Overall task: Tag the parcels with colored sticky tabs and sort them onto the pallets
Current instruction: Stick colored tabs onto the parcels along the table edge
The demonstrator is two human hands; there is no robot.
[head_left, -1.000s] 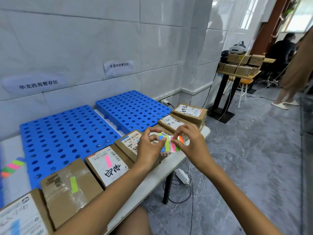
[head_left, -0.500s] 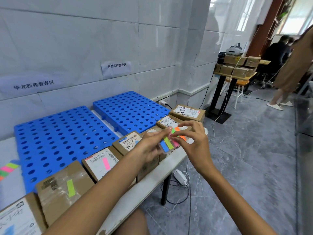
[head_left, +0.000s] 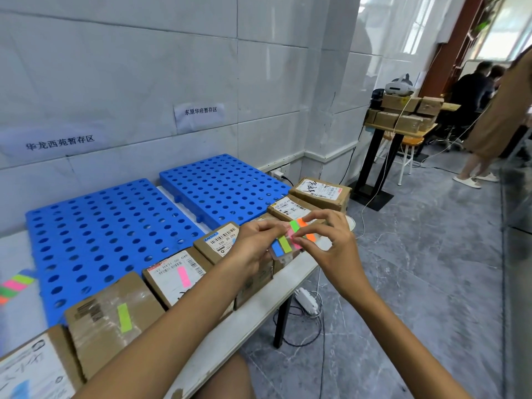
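Observation:
My left hand holds a clear pad of colored sticky tabs above the table's front edge. My right hand pinches a tab on that pad with thumb and fingertips. A row of cardboard parcels lies along the table front: one with a green tab, one with a pink tab, an untagged one with a barcode label, and two more at the far right. Two blue perforated pallets lie behind them, bare.
A strip of colored tabs lies at the table's left. Paper signs hang on the tiled wall. A power strip and cables lie on the floor under the table. A stand with boxes and people are at the far right.
Both hands have stayed together over the tab pad; the pad has tilted a little and my right fingers have shifted along its tabs. The camera has drifted slightly.

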